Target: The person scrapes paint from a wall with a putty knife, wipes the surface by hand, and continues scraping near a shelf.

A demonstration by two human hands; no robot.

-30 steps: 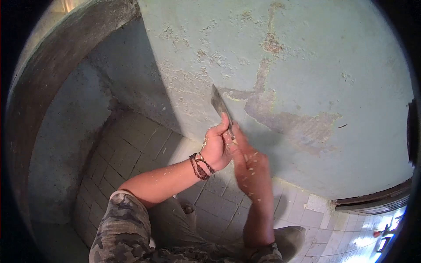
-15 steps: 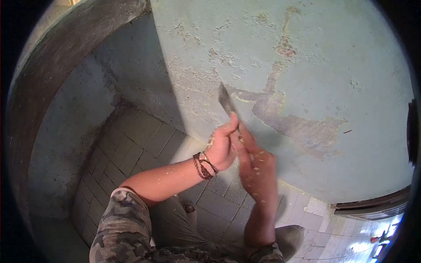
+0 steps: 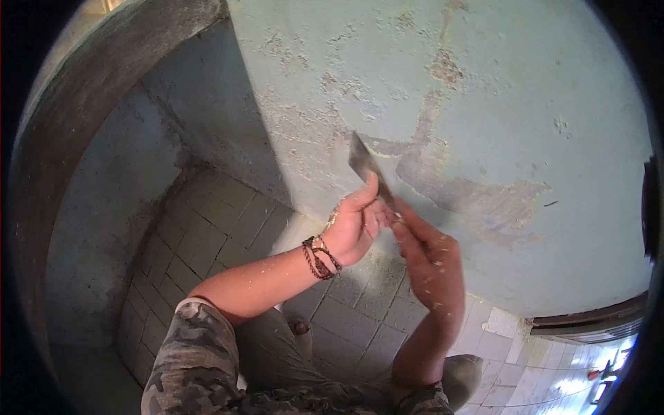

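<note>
My right hand [image 3: 436,263] is closed round the handle of a scraper [image 3: 364,160], whose flat metal blade points up and left in front of the wall. Most of the handle is hidden in my grip. Beside it, my left hand [image 3: 353,225] is open, palm partly showing and thumb raised by the blade, its fingertips close to my right hand. Pale flakes cling to both hands and forearms. Before me is the pale green wall [image 3: 512,138], with rough, pitted paint and grey bare patches [image 3: 477,200].
A curved wall edge [image 3: 76,111] and a recess are on the left. Grey floor tiles [image 3: 346,318] lie below, with pale debris along the wall's foot. A dark slatted thing [image 3: 595,318] sits low at the right. My knees are bent beneath me.
My right hand has moved right and slightly down with the scraper, so the blade has shifted right. My left hand has loosened and its fingers have opened.
</note>
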